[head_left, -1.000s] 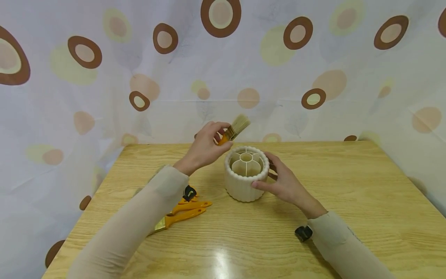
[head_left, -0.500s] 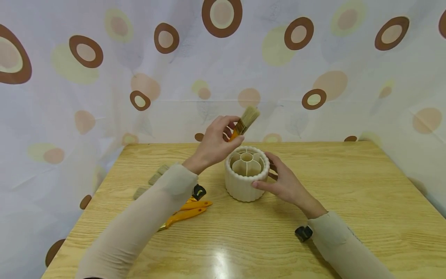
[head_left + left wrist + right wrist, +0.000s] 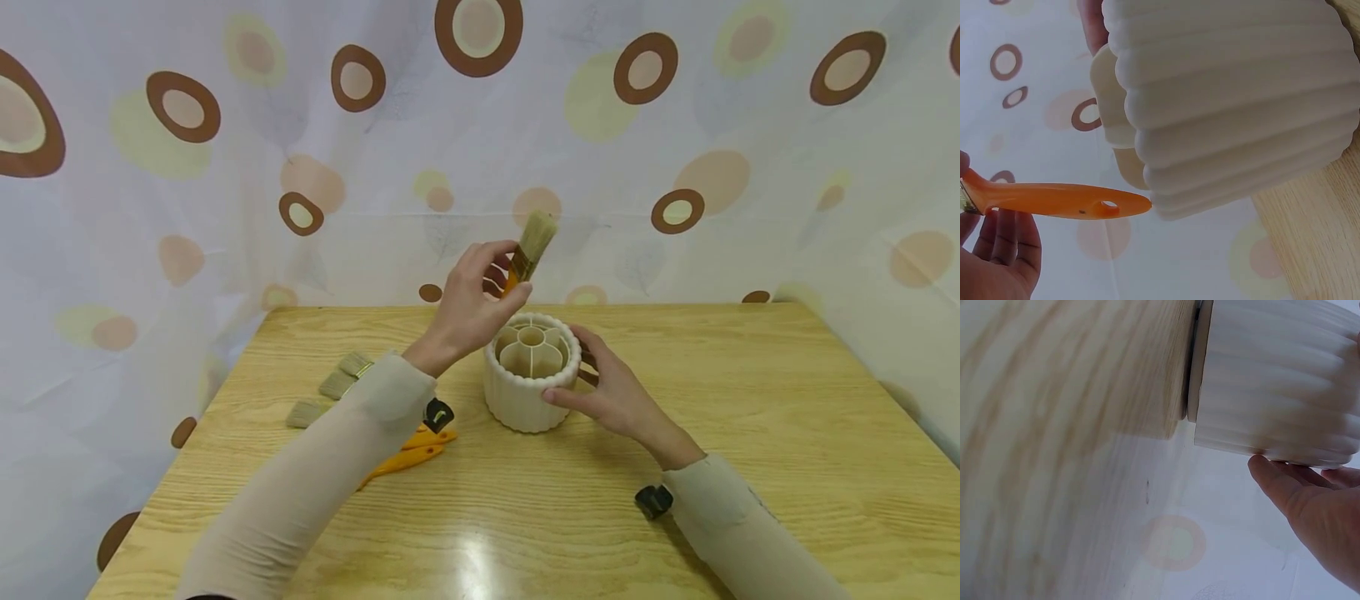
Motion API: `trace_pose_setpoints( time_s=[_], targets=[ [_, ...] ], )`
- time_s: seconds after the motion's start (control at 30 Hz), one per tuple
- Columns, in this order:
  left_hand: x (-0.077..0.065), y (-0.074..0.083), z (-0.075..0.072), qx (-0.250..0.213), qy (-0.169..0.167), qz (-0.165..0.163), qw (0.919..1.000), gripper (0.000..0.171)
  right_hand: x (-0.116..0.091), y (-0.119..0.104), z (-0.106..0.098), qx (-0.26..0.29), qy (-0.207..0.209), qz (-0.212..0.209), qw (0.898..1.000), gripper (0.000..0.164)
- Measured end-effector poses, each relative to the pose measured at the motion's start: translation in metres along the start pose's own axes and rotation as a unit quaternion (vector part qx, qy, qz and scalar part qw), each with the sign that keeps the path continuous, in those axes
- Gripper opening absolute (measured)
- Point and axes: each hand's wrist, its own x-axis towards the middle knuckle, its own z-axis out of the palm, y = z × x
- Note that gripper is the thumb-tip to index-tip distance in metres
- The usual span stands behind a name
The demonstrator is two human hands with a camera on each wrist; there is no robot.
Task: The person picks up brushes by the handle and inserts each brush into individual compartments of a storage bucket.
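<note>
A paintbrush (image 3: 537, 237) with pale bristles and an orange handle is in my left hand (image 3: 476, 300), pinched near the metal ferrule. Its bristles point up, above the back left rim of a cream, ribbed round organizer (image 3: 523, 404). In the left wrist view, the end of the orange handle (image 3: 1066, 200) overlaps the organizer's rim. Petal-shaped dividers around a central ring split the organizer's inside. My right hand (image 3: 615, 396) grips the organizer's right side, thumb in front and fingers behind.
Several more orange-handled paintbrushes (image 3: 407, 460) lie on the wooden table (image 3: 570, 517) at the left, partly hidden under my left forearm. A patterned cloth (image 3: 480, 150) hangs behind the table.
My left hand has moved right and up with the paintbrush, which now stands more upright. More brushes show beside my left sleeve. The right hand and organizer have stayed put.
</note>
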Motion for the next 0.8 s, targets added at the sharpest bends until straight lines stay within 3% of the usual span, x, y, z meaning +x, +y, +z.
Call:
trace_pose_setpoints(
  time_s=[0.37, 0.6, 0.8],
  targets=[
    [0.001, 0.001, 0.005, -0.025, 0.010, 0.006, 0.9996, 0.043, 0.000, -0.001, -0.001, 0.016, -0.002, -0.006, 1.000, 0.094],
    [-0.008, -0.008, 0.010, -0.040, 0.032, -0.019, 0.9985, 0.042, -0.007, -0.032, -0.002, 0.020, -0.013, 0.004, 1.000, 0.091],
    [-0.015, -0.016, 0.014, -0.042, 0.033, -0.033, 0.9980, 0.041, -0.001, -0.007, -0.001, 0.016, -0.009, 0.005, 1.000, 0.095]
  ],
)
